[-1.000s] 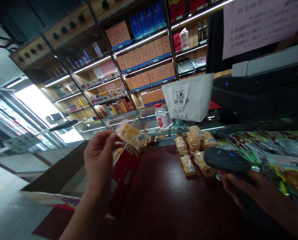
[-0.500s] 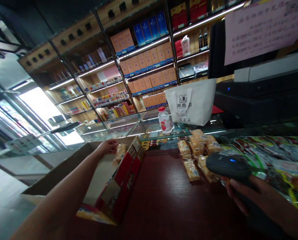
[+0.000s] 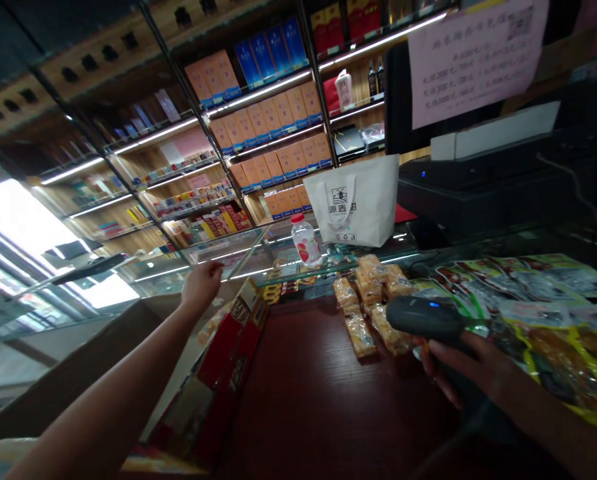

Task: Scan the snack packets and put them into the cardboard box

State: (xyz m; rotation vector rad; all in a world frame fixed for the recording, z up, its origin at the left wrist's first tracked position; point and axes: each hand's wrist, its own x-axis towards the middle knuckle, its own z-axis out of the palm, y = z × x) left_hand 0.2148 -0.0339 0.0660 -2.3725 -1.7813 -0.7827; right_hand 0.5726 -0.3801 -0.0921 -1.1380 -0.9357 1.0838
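Note:
My right hand (image 3: 471, 363) grips a dark barcode scanner (image 3: 423, 317) with a blue light. The scanner's head points left over several clear-wrapped pastry packets (image 3: 361, 335) piled on the dark red table (image 3: 298, 393). My left hand (image 3: 203, 287) is raised over the far end of an open cardboard box (image 3: 228, 347) with red printed sides. Its fingers are curled in, and I see nothing between them. Below that hand, a wrapped packet (image 3: 212, 325) lies inside the box against the right wall, partly hidden by the wall.
Behind the packets stand a white tote bag (image 3: 368, 207) and a clear bottle (image 3: 305, 243) with a red cap on the glass counter. Flat food pouches (image 3: 538, 313) cover the right side. A monitor with a pink notice (image 3: 471, 63) stands at back right. Shelves of boxes (image 3: 273, 120) line the wall.
My left hand has come up off the packet, which now lies lower in the box. My right hand keeps the scanner over the pile. The view has turned slightly right.

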